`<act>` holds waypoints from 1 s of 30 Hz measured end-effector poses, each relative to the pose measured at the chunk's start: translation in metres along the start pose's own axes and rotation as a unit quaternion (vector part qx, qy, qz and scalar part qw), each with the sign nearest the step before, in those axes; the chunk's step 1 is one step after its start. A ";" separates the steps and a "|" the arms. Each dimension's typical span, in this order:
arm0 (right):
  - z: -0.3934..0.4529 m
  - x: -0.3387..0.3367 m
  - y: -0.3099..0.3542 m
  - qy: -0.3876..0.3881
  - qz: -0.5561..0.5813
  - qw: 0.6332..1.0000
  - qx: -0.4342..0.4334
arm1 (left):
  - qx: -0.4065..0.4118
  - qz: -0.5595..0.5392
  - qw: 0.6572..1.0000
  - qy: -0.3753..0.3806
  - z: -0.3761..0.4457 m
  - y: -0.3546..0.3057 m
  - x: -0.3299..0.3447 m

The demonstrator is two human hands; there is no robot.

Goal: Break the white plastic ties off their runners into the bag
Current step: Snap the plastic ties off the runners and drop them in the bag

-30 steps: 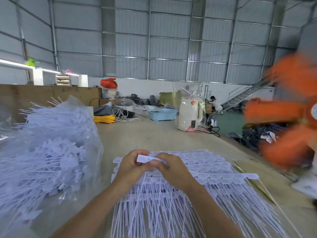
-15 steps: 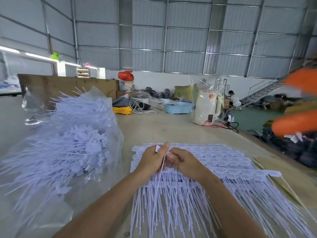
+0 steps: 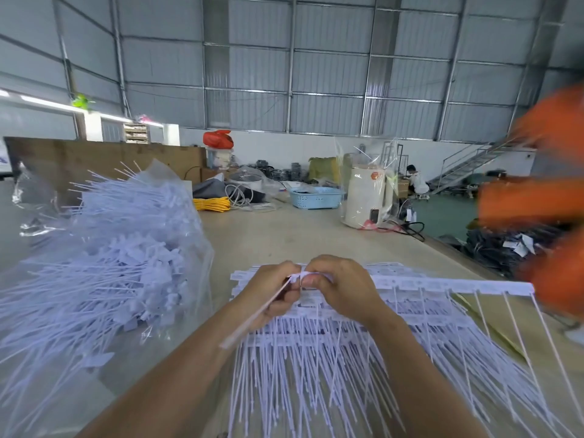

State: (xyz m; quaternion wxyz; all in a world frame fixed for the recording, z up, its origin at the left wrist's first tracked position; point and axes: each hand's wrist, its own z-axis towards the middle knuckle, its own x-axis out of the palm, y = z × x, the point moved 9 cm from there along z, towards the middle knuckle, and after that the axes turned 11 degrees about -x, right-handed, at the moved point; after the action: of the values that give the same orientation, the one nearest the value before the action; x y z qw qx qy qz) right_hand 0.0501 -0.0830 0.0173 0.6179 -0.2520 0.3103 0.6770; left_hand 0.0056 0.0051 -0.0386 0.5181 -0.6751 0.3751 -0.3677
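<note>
Head: blurred orange shape [image 3: 537, 203] right, blue basket [image 3: 314, 197] beyond ties [image 3: 363, 358].

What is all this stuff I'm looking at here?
ties on runners: a stack, too many to count, white, on the table in front
tie: one, white, pinched between both hands
bag: one, clear, full of loose white ties, left on the table
table: one, tan
basket: one, light blue, far end of table
appliance: one, white, wrapped in clear plastic, right of the basket
cable coil: one, yellow, left of the basket
red sack: one, by the back wall
orange blur: right edge, cannot tell what
left hand: grips the tie
right hand: pinches the tie's head
</note>
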 end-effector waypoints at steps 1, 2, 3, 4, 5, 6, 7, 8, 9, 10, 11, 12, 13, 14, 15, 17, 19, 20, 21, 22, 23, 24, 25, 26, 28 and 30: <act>-0.003 -0.005 -0.008 -0.004 -0.003 1.000 0.020 | -0.009 -0.027 0.999 0.028 -0.002 -0.001 -0.002; -0.010 -0.016 -0.023 -0.015 -0.008 0.998 0.060 | -0.016 -0.076 0.995 0.055 -0.003 -0.003 -0.007; -0.019 -0.032 -0.039 -0.037 -0.009 0.993 0.109 | -0.016 -0.129 0.989 0.073 -0.005 -0.007 -0.016; -0.029 -0.051 -0.053 -0.078 0.001 0.986 0.151 | -0.007 -0.164 0.984 0.071 -0.005 -0.011 -0.027; -0.036 -0.070 -0.059 -0.130 0.031 0.976 0.172 | 0.008 -0.175 0.983 0.048 -0.003 -0.013 -0.037; -0.038 -0.082 -0.058 -0.179 0.077 0.966 0.173 | 0.025 -0.162 0.986 0.016 -0.001 -0.013 -0.044; -0.036 -0.087 -0.051 -0.203 0.128 0.957 0.165 | 0.043 -0.132 0.990 -0.013 0.001 -0.011 -0.044; -0.028 -0.085 -0.040 -0.197 0.172 0.953 0.151 | 0.064 -0.103 0.992 -0.034 0.003 -0.011 -0.038; -0.020 -0.079 -0.027 -0.175 0.200 0.955 0.134 | 0.089 -0.080 0.992 -0.042 0.003 -0.010 -0.028; -0.014 -0.072 -0.016 -0.148 0.222 0.956 0.119 | 0.115 -0.055 0.991 -0.043 0.003 -0.011 -0.017; -0.009 -0.063 -0.007 -0.121 0.242 0.956 0.110 | 0.138 -0.024 0.989 -0.041 0.000 -0.012 -0.007; -0.007 -0.056 -0.002 -0.093 0.256 0.956 0.107 | 0.156 0.004 0.987 -0.039 -0.002 -0.013 0.001; -0.005 -0.049 0.002 -0.066 0.258 0.958 0.103 | 0.163 0.018 0.986 -0.033 -0.004 -0.014 0.008; -0.004 -0.044 0.006 -0.038 0.251 0.963 0.095 | 0.160 0.015 0.987 -0.025 -0.006 -0.013 0.014; -0.004 -0.039 0.008 -0.012 0.237 0.968 0.084 | 0.152 -0.001 0.988 -0.016 -0.006 -0.011 0.019; -0.004 -0.032 0.010 0.012 0.224 0.972 0.068 | 0.127 -0.050 0.991 -0.006 -0.004 -0.006 0.025; -0.005 -0.032 0.007 0.001 0.237 0.968 0.080 | 0.088 -0.105 0.991 -0.001 0.000 -0.002 0.026; -0.006 -0.032 0.005 -0.005 0.242 0.966 0.088 | 0.075 -0.121 0.990 0.008 0.001 -0.002 0.027; -0.007 -0.031 0.004 -0.006 0.241 0.966 0.091 | 0.073 -0.120 0.990 0.018 0.002 -0.004 0.027; -0.007 -0.028 0.004 -0.003 0.239 0.967 0.091 | 0.081 -0.110 0.990 0.028 0.001 -0.006 0.029; -0.008 -0.025 0.003 -0.002 0.235 0.968 0.090 | 0.098 -0.090 0.991 0.031 -0.002 -0.009 0.029; -0.008 -0.023 0.003 -0.004 0.227 0.970 0.088 | 0.123 -0.054 0.991 0.023 -0.004 -0.012 0.029; -0.008 -0.021 0.002 -0.009 0.217 0.972 0.086 | 0.152 -0.005 0.988 0.007 -0.007 -0.015 0.028; -0.007 -0.021 0.002 -0.014 0.209 0.974 0.085 | 0.178 0.038 0.983 -0.011 -0.009 -0.017 0.027; -0.008 -0.020 -0.002 -0.020 0.206 0.973 0.099 | 0.203 0.069 0.976 -0.045 -0.009 -0.017 0.022; -0.011 -0.018 -0.012 -0.003 0.188 0.974 0.125 | 0.202 0.054 0.976 -0.062 -0.008 -0.016 0.017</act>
State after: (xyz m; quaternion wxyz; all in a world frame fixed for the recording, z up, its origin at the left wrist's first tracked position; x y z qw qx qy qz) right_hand 0.0633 -0.1029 0.0211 0.5072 -0.1078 0.4327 0.7375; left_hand 0.0080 -0.0103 -0.0195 0.6850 -0.5571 0.2958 -0.3646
